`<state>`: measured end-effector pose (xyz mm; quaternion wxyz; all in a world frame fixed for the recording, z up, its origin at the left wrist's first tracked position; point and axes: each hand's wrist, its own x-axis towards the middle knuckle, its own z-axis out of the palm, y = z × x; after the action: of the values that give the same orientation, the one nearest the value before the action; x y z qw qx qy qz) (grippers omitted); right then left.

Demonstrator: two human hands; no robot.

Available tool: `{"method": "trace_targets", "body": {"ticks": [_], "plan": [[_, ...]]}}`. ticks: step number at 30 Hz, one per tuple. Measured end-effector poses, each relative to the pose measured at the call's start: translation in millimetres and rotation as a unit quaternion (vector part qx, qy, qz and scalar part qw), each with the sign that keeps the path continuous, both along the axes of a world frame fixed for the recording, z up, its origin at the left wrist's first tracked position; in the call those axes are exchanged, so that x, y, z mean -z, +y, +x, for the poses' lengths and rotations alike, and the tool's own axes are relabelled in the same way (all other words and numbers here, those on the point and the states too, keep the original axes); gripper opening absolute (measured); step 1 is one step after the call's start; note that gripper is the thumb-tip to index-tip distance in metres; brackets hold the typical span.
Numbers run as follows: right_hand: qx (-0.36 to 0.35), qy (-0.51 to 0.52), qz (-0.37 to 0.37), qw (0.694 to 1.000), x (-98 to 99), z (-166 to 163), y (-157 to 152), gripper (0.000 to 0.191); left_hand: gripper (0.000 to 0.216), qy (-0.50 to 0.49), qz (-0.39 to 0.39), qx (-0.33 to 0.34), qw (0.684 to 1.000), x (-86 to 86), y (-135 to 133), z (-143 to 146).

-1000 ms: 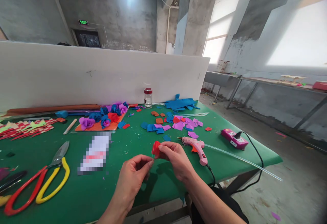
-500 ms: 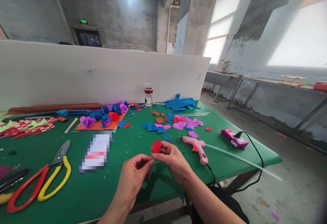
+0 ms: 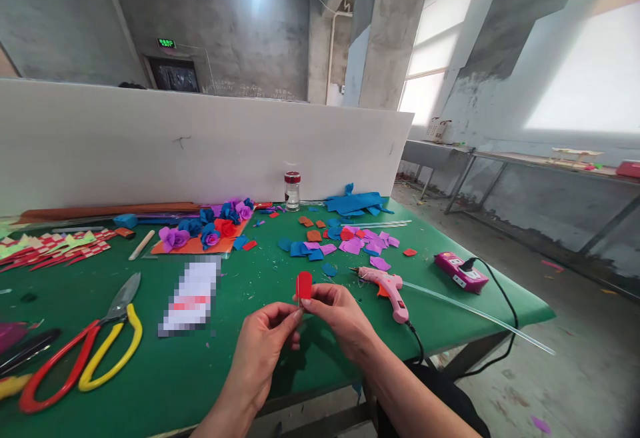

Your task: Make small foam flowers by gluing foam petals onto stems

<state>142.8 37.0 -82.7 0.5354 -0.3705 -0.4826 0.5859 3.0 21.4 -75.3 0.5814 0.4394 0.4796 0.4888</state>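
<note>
A red crepe-paper petal [image 3: 304, 285] stands upright between my two hands, with a thin pale thread-like line down its left side. My right hand [image 3: 345, 315] pinches its lower right edge between thumb and fingers. At its gathered base my left hand [image 3: 270, 338] is closed in a pinch of thumb and forefinger. What lies inside that pinch is mostly hidden. Right of my hands a pink glue gun [image 3: 387, 285] lies on the green table [image 3: 240, 365], a long clear glue stick [image 3: 475, 308] in its back. Purple paper pieces [image 3: 353, 245] and blue paper pieces [image 3: 300, 249] lie beyond.
Scissors [image 3: 115, 311] with red and yellow handles lie at left, near a blurred white paper [image 3: 190, 298]. Finished paper flowers [image 3: 213, 231] rest at the back left. A glass jar [image 3: 293, 193] stands before a white board [image 3: 220, 145]. A magenta power strip [image 3: 460, 271] sits at right.
The red petal has turned more upright and shows more of its face. My right fingers have shifted slightly down and right along it; my left hand has barely moved.
</note>
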Motion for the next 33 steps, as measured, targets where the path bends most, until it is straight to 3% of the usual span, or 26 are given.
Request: {"method": "trace_targets", "body": {"ticks": [13,21,33], "plan": [[0.036,-0.127,0.043,0.990,-1.9,3.3,1.0,0.025,0.035,-0.017,-0.014,0.003,1.000,-1.8,0.2,4.1],[0.031,-0.133,0.027,0.990,-5.6,5.6,0.1,0.023,0.035,-0.015,-0.025,0.007,1.000,6.1,0.9,4.3],[-0.019,-0.068,0.016,0.997,-5.1,7.5,-0.2,0.031,0.034,-0.020,-0.029,0.001,0.999,0.1,-0.2,5.3]]}}
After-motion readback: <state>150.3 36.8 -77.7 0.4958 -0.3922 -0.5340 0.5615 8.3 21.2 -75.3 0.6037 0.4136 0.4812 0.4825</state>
